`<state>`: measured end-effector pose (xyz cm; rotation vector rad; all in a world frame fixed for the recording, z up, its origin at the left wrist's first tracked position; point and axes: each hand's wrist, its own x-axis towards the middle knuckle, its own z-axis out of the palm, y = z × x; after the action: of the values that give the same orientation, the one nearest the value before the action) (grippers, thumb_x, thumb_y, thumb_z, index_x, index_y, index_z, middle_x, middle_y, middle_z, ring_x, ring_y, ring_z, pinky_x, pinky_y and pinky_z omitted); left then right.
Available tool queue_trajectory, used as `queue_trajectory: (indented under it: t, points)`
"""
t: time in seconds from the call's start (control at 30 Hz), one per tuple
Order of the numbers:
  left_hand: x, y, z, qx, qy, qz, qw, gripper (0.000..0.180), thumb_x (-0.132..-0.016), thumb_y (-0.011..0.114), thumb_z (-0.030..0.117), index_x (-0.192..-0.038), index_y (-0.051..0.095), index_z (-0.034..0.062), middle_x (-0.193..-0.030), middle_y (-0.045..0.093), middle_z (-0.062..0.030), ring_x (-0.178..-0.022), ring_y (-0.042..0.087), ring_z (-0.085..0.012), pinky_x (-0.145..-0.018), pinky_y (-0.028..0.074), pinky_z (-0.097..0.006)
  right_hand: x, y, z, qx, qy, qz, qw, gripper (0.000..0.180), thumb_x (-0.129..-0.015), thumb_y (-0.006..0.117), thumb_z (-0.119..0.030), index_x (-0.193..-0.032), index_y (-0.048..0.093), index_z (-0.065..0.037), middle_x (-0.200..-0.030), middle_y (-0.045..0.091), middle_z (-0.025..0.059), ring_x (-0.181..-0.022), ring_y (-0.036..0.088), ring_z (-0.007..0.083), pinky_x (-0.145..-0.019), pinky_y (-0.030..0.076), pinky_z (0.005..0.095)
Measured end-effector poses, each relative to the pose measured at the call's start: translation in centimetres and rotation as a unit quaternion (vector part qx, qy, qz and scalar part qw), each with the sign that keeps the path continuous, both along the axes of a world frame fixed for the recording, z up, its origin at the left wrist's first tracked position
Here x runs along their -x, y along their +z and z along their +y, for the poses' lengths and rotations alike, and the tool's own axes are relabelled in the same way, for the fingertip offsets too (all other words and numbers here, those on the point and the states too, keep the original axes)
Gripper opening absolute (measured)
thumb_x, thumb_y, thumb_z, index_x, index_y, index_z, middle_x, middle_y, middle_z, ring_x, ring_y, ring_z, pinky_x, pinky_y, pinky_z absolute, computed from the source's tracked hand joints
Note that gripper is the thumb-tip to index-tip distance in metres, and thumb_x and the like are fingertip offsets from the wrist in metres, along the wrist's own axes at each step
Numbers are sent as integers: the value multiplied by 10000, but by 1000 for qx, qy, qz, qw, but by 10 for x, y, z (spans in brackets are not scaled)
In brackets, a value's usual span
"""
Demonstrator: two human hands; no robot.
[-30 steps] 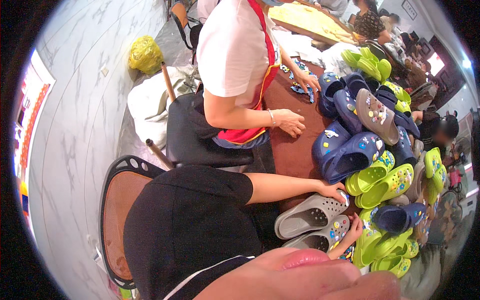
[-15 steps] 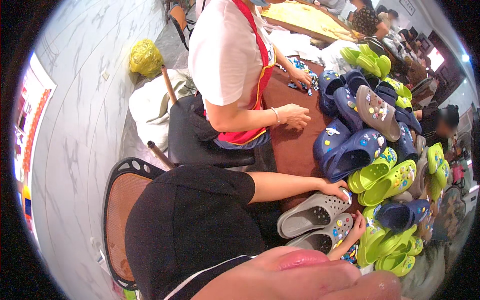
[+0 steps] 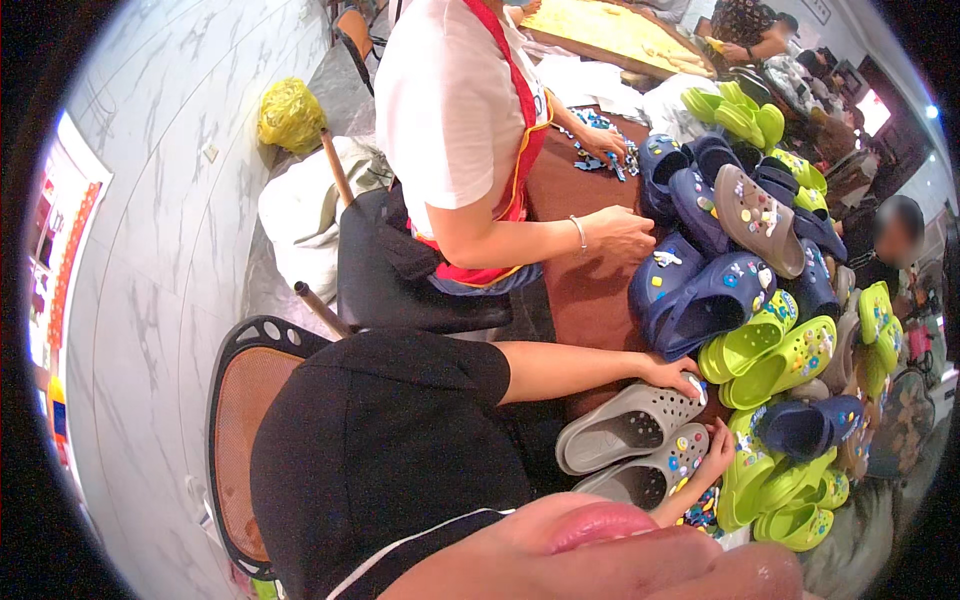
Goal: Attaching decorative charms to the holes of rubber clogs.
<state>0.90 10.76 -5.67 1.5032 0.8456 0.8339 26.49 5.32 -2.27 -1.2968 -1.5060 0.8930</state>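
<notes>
Two grey clogs lie side by side before me, toes pointing right. My left hand (image 3: 674,372) is closed on the toe of the upper grey clog (image 3: 625,428), its fingers at a small white-and-blue charm near the tip. My right hand (image 3: 716,455) curls against the toe of the lower grey clog (image 3: 640,482), which carries several colourful charms. Its fingertips are partly hidden, and my forearm covers part of that clog's side. Small multicoloured charms (image 3: 703,510) lie in a pile beside my right wrist.
Lime-green clogs (image 3: 780,375) and navy clogs (image 3: 710,305) crowd the brown table (image 3: 590,300) on the right. A brown clog (image 3: 757,222) lies on top. Across from me, a co-worker in a red apron (image 3: 490,270) reaches toward blue-and-white pieces (image 3: 605,145). A black stool (image 3: 420,300) stands between us.
The co-worker's nearer hand has moved right, close to the navy clogs. Both my hands stay at the grey clogs with barely any movement.
</notes>
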Motion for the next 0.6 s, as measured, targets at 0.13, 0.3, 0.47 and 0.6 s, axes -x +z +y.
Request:
queue_trajectory:
  t: [0.13,0.3,0.47,0.6]
  points:
    - [-3,-5,-1,8,7,-33,999,860,-780,708,618,-1356,510,12,-1399,432,-195,-1318,402,-303,-1110,321,-378,1,0,-1,2,-4,5,1000,314,-991,556,-204,-1133,650,60,-923,687,109,-855,620,165,-814,487,298]
    - [-1,-3,-3,15,7,-38,999,864,-779,717,605,-1353,507,-5,-1396,430,-201,-1319,400,-313,-1113,320,-379,6,5,-3,3,-6,10,1000,310,-991,560,-208,-1132,655,51,-918,689,107,-848,620,160,-811,488,297]
    - [2,12,-8,8,9,-15,1000,853,-780,715,601,-1340,525,-14,-1374,468,-202,-1298,434,-307,-1104,331,-371,0,2,-2,-10,-11,-8,1000,307,-992,563,-212,-1125,664,46,-923,692,111,-842,620,160,-800,489,292]
    - [6,13,-9,3,22,3,1000,827,-782,714,595,-1319,550,-12,-1359,498,-205,-1283,459,-303,-1086,356,-365,2,2,-1,6,-4,7,1000,309,-993,562,-212,-1127,663,47,-931,694,109,-848,621,160,-801,488,292]
